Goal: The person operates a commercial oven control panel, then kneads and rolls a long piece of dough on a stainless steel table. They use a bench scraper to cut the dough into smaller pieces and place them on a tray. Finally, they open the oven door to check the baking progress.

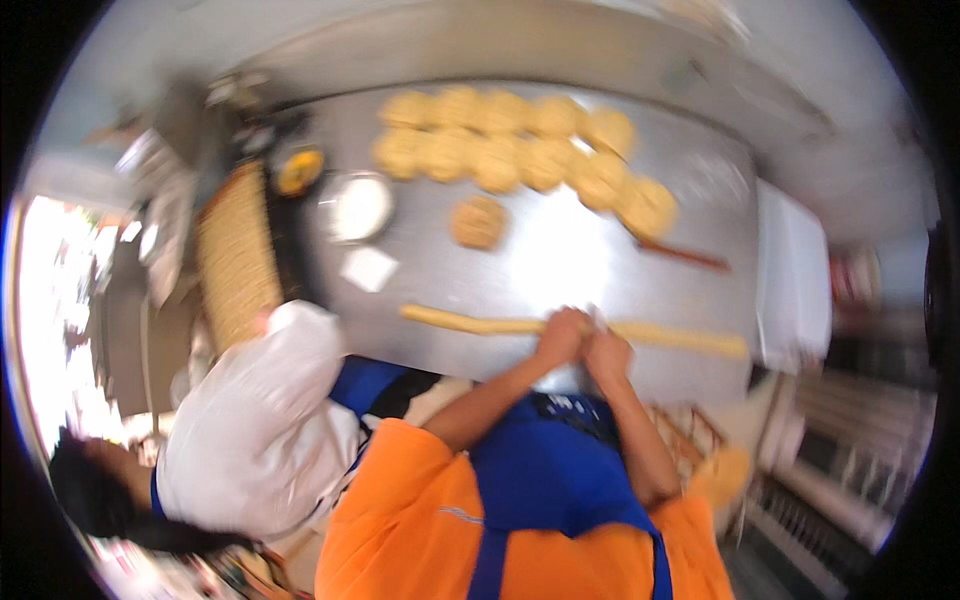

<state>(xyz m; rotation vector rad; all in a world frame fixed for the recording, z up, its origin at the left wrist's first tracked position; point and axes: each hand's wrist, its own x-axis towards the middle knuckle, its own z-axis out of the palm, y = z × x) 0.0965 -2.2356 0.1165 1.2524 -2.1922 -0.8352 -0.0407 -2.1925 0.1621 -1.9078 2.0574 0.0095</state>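
Note:
A long yellow dough rope (464, 321) lies across the near part of the metal table, with a wider, flatter stretch on its right. My left hand (565, 336) and my right hand (606, 355) are side by side at its middle, fingers curled around the dough. Motion blur hides the fingertips, and a small pale patch between the hands cannot be made out. Beyond them sits a single browner round dough piece (479, 222). Two rows of round yellow dough pieces (497, 163) stand at the back, with more trailing to the right.
On the metal table (420, 265) are a bowl of white powder (360, 207), a white square (369, 269) and a brown stick (685, 257). A white bin (792, 280) stands at the right edge. At left, a person in white (260, 430) is close beside a woven tray (238, 260).

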